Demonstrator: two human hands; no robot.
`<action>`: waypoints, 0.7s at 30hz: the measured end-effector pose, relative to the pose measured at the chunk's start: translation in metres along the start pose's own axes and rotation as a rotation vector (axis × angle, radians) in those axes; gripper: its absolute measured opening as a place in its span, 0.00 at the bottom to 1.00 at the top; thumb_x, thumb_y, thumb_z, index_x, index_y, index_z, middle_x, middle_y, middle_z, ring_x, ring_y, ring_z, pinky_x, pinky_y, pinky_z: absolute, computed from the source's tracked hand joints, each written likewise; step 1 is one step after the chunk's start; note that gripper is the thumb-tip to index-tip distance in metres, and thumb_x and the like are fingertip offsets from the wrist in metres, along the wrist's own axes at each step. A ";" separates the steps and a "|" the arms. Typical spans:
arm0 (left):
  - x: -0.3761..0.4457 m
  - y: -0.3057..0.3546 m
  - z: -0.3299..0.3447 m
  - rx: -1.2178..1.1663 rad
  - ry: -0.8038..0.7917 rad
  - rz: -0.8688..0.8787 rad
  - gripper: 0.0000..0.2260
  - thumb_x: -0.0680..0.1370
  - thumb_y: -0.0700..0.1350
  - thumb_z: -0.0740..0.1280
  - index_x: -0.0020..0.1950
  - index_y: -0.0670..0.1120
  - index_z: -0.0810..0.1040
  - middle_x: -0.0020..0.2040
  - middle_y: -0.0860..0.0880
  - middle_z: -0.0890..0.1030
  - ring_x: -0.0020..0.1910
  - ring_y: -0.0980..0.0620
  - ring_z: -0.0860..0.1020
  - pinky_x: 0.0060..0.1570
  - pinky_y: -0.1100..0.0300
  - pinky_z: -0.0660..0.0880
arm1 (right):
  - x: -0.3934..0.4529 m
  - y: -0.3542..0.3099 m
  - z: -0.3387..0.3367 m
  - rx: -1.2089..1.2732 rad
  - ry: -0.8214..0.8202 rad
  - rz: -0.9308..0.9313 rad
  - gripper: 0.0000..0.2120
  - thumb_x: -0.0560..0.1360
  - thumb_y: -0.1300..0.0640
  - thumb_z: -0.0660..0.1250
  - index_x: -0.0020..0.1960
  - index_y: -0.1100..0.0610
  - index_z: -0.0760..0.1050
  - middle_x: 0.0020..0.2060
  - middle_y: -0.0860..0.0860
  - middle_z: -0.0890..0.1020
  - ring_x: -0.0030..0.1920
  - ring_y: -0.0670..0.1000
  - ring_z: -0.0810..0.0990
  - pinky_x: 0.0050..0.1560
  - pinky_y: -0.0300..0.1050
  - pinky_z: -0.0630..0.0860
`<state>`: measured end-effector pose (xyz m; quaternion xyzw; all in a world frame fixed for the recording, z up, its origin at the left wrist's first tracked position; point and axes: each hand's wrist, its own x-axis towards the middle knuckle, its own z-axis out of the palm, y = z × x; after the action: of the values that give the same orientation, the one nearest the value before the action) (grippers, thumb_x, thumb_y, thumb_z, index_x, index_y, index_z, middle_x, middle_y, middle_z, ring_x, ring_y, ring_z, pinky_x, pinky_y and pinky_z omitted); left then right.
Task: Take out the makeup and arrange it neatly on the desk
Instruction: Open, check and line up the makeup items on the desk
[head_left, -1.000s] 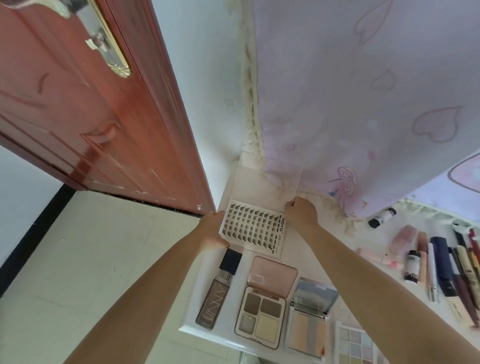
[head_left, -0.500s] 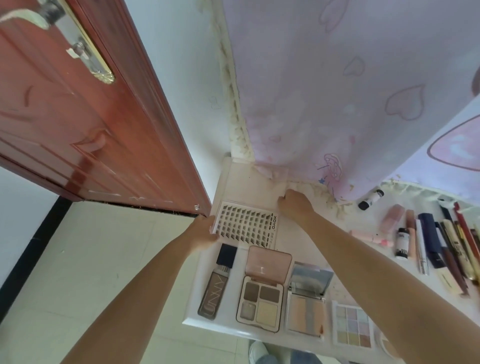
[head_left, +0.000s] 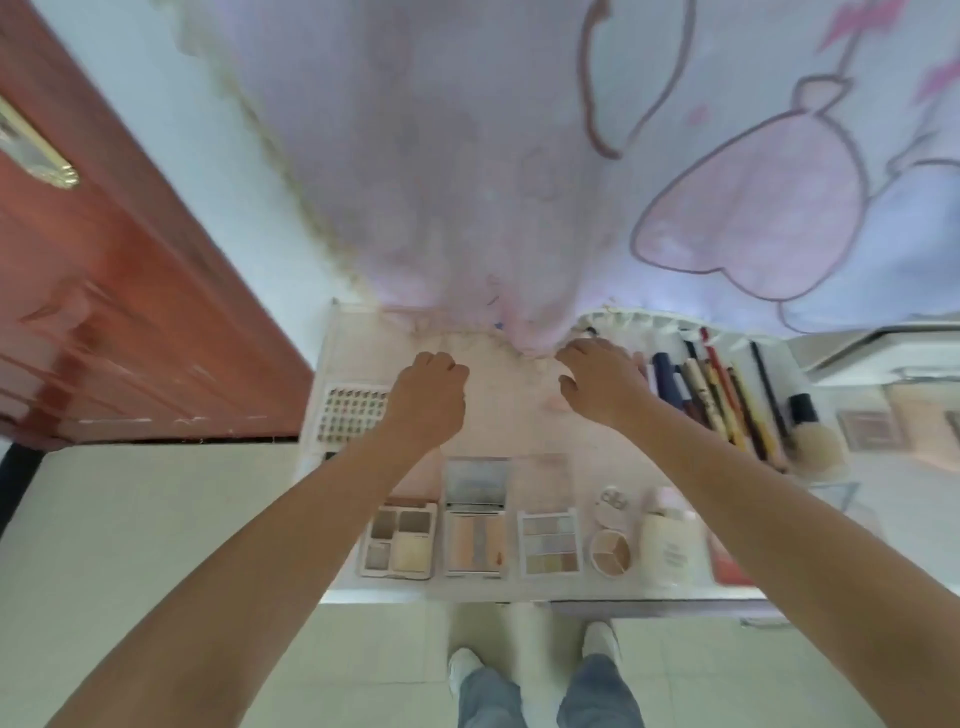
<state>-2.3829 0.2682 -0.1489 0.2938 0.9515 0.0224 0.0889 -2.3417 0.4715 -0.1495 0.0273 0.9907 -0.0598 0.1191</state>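
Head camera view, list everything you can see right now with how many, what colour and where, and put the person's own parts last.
desk: one, white, centre
lash tray: one, white with dark rows, desk's left side
open palettes: three, pale with beige and pastel pans, front edge
round compact: one, open, cream, right of the palettes
bottle: one, cream, lying right of the compact
pencils and tubes: a blurred row, dark, red and tan, desk's right back
brush: one, black handle, tan bristles, far right
curtain: one, lilac, behind
door: one, red-brown, left
left hand: fingers curled, mid-desk
right hand: by the pencils
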 end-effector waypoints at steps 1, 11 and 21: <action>0.006 0.023 -0.003 0.004 -0.003 0.029 0.15 0.79 0.42 0.55 0.65 0.42 0.69 0.63 0.44 0.70 0.63 0.44 0.67 0.57 0.54 0.68 | -0.014 0.018 -0.006 -0.015 0.018 0.009 0.18 0.77 0.56 0.54 0.66 0.58 0.66 0.65 0.54 0.70 0.66 0.56 0.66 0.65 0.52 0.65; 0.026 0.279 0.030 0.018 -0.057 0.222 0.14 0.78 0.44 0.55 0.63 0.44 0.69 0.61 0.45 0.72 0.63 0.44 0.68 0.64 0.50 0.66 | -0.175 0.244 0.007 0.017 0.135 0.141 0.16 0.76 0.58 0.57 0.62 0.60 0.71 0.61 0.56 0.74 0.64 0.55 0.70 0.65 0.46 0.62; 0.020 0.433 0.066 -0.131 -0.128 0.249 0.15 0.79 0.43 0.55 0.64 0.44 0.69 0.63 0.45 0.71 0.63 0.47 0.66 0.61 0.55 0.65 | -0.269 0.386 0.046 0.287 0.202 0.351 0.13 0.73 0.65 0.63 0.56 0.66 0.76 0.54 0.62 0.79 0.59 0.61 0.74 0.58 0.52 0.69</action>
<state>-2.1469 0.6369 -0.1757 0.4039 0.8966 0.0762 0.1650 -2.0433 0.8375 -0.1730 0.2216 0.9590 -0.1752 0.0229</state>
